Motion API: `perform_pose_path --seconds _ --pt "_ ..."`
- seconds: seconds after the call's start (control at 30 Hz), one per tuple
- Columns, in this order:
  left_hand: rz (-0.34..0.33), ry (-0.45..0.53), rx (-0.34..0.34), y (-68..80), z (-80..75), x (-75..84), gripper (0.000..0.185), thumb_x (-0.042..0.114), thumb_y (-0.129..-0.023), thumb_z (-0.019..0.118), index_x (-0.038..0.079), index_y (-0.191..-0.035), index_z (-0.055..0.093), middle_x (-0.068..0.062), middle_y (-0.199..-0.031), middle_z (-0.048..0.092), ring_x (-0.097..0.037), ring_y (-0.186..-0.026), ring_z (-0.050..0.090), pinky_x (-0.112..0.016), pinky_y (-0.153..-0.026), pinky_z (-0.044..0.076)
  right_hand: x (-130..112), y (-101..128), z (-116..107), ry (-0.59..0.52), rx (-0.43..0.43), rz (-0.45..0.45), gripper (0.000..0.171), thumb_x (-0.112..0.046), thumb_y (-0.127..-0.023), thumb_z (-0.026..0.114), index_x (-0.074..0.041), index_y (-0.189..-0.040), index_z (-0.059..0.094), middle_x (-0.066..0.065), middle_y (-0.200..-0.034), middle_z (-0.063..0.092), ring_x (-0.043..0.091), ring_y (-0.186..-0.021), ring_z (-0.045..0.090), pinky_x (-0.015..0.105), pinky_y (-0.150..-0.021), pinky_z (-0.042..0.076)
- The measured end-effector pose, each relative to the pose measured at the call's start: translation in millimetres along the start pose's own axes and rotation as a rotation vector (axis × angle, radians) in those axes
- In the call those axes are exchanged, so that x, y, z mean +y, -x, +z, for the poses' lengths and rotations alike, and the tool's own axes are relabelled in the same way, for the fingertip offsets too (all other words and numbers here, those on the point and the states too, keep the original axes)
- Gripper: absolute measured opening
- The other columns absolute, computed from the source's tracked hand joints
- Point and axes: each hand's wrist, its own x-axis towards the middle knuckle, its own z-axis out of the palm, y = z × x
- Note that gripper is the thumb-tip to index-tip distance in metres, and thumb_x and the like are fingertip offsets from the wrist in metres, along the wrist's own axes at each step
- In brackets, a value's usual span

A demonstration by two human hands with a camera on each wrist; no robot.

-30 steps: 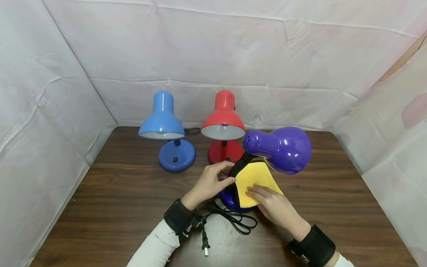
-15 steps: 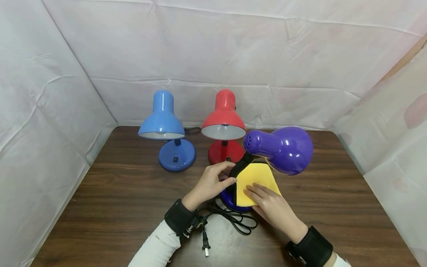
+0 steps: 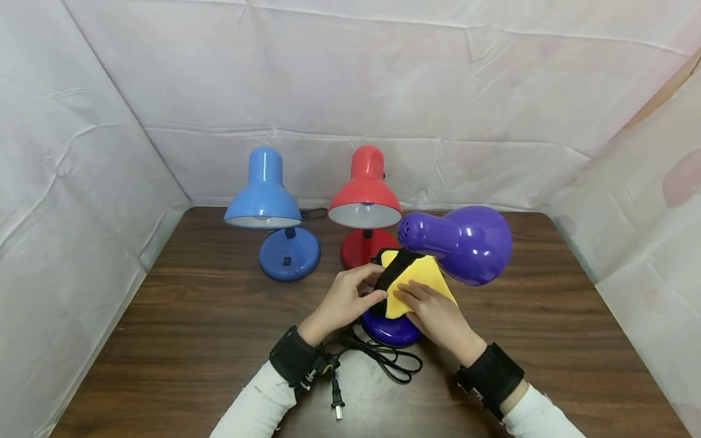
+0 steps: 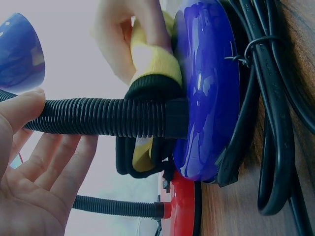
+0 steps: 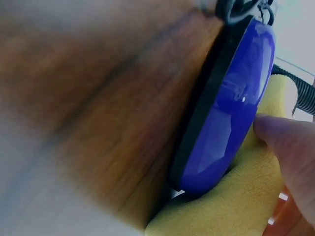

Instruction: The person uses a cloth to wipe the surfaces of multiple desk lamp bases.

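A purple desk lamp (image 3: 477, 244) stands near the middle of the table, its shade tilted to the right. My left hand (image 3: 346, 298) holds its black gooseneck (image 4: 106, 117) between thumb and fingers. With my right hand (image 3: 435, 313) I grip a yellow cloth (image 3: 427, 272) with dark edging and press it onto the back part of the round purple base (image 3: 391, 331). The cloth bunches up beside the foot of the gooseneck in the left wrist view. In the right wrist view, the thumb (image 5: 290, 145) lies on the cloth, which hangs over the base's edge.
A blue lamp (image 3: 265, 204) and a red lamp (image 3: 366, 198) stand at the back of the wooden table (image 3: 208, 340). A bundled black cord (image 3: 394, 368) with its plug (image 3: 336, 401) lies in front of the purple base. White sheeting (image 3: 350, 79) surrounds the table.
My right hand has slid the cloth away from me and slightly left over the base, baring the base's front. The left hand stays at the gooseneck.
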Motion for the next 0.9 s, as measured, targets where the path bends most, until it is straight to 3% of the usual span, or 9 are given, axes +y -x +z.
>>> perform_pose_path --seconds 0.3,0.47,0.7,0.9 --pt "-0.002 0.037 -0.001 -0.8 2.3 -0.2 0.032 0.011 -0.083 0.068 0.013 -0.114 0.06 -0.002 -0.101 0.065 -0.009 -0.089 0.062 -0.025 -0.072 0.054 6.1 -25.0 7.7 0.007 -0.003 0.094 0.041 -0.016 -0.078 0.073 -0.012 -0.117 0.061 0.006 -0.116 0.059 0.027 -0.104 0.06 0.038 -0.074 0.054" --pt "0.0 0.04 -0.01 -1.6 4.5 0.6 0.032 0.011 -0.083 0.069 0.014 -0.113 0.06 -0.001 -0.102 0.065 -0.008 -0.088 0.062 -0.025 -0.071 0.054 7.8 -27.1 9.7 0.007 0.011 0.121 0.039 -0.011 -0.078 0.072 -0.016 -0.115 0.062 0.004 -0.111 0.06 0.024 -0.096 0.062 0.035 -0.064 0.054" --pt "-0.001 0.036 -0.008 -1.2 5.5 -0.5 0.032 0.011 -0.083 0.068 0.013 -0.114 0.06 -0.002 -0.102 0.066 -0.01 -0.087 0.062 -0.025 -0.071 0.054 3.2 -19.8 7.0 0.062 -0.013 0.069 0.04 0.001 -0.084 0.062 -0.012 -0.122 0.06 0.007 -0.123 0.059 0.028 -0.109 0.058 0.034 -0.078 0.054" --pt "-0.002 0.02 -0.016 -0.9 6.0 -1.1 0.03 0.013 -0.084 0.067 0.012 -0.113 0.059 -0.005 -0.103 0.065 -0.013 -0.087 0.063 -0.028 -0.072 0.055 -3.5 -5.4 1.0 0.119 -0.051 0.016 0.044 0.005 -0.079 0.066 -0.007 -0.121 0.061 0.009 -0.124 0.059 0.03 -0.115 0.055 0.036 -0.086 0.05"
